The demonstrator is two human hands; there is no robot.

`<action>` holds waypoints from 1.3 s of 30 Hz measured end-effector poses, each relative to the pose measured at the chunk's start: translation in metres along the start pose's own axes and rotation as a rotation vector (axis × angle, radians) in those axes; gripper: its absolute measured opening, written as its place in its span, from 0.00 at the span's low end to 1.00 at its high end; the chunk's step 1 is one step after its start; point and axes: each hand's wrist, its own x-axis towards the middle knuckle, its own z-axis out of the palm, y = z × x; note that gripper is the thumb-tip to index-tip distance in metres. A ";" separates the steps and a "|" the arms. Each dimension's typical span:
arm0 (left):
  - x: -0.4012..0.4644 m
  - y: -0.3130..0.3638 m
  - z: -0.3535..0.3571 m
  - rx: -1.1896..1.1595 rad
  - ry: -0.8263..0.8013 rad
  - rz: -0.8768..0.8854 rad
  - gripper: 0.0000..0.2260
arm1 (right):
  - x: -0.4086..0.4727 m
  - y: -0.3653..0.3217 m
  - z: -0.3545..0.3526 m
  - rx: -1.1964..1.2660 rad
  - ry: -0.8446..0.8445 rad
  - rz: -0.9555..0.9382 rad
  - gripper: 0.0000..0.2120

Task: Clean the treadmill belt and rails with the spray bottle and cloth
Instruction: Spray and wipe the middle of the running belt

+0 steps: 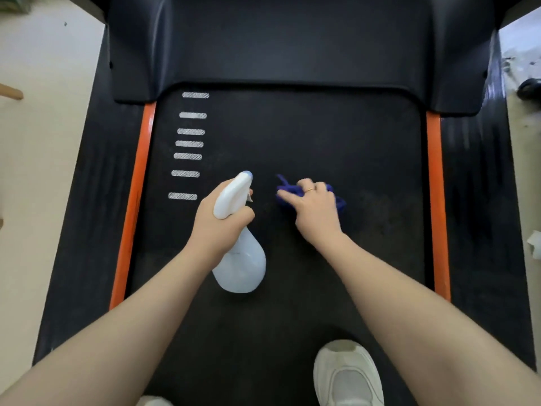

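- While the left hand [218, 221] grips the neck of the white spray bottle [238, 238], its fingers curl round just below the trigger head, and the nozzle points forward along the treadmill belt [292, 136].
- The bottle's rounded body hangs below that hand, toward the person, above the dark belt; whether it touches the belt cannot be told.
- The right hand [314, 206] holds the bunched blue cloth [292, 193] down on the belt, fingers curled over it, the forefinger stretched out to the left across the fabric.
- A ring [309, 189] shows on one finger of that hand.
- The cloth pokes out on both sides of the hand, blurred at its edges, and lies just beside the bottle's nozzle with a narrow gap of bare belt between them.
- Both hands sit near the middle of the belt, the left one closer to the row of white dash marks [188, 144].
- Orange rails [137, 186] run along each side of the belt, well apart from both hands.
- A white shoe [348, 373] stands on the belt at the near edge, under the right forearm.
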 end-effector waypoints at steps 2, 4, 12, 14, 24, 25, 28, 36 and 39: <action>0.003 -0.002 0.001 -0.010 0.016 -0.020 0.15 | -0.003 -0.005 0.002 0.080 0.089 0.129 0.26; 0.005 -0.002 0.006 -0.043 0.034 -0.042 0.15 | -0.018 -0.008 0.015 0.015 0.108 -0.185 0.23; 0.002 -0.004 0.014 -0.045 0.032 0.004 0.16 | -0.004 0.004 -0.004 -0.164 -0.032 -0.507 0.25; 0.001 -0.002 0.015 -0.049 0.008 -0.008 0.16 | 0.008 0.008 -0.009 -0.079 0.007 -0.045 0.28; 0.002 0.000 0.026 0.015 -0.055 0.036 0.19 | -0.046 0.015 0.011 -0.111 -0.039 -0.422 0.28; 0.002 0.000 0.028 0.021 -0.058 0.025 0.19 | -0.036 0.020 0.005 -0.080 0.021 -0.224 0.27; 0.000 0.003 0.033 0.060 -0.075 0.001 0.17 | -0.020 0.041 -0.005 -0.034 0.098 0.239 0.29; 0.004 0.016 0.055 0.182 -0.067 -0.018 0.16 | -0.066 0.067 0.006 -0.140 0.005 -0.375 0.31; 0.010 0.020 0.065 0.223 -0.139 -0.091 0.14 | -0.043 0.081 -0.011 -0.055 0.137 0.139 0.31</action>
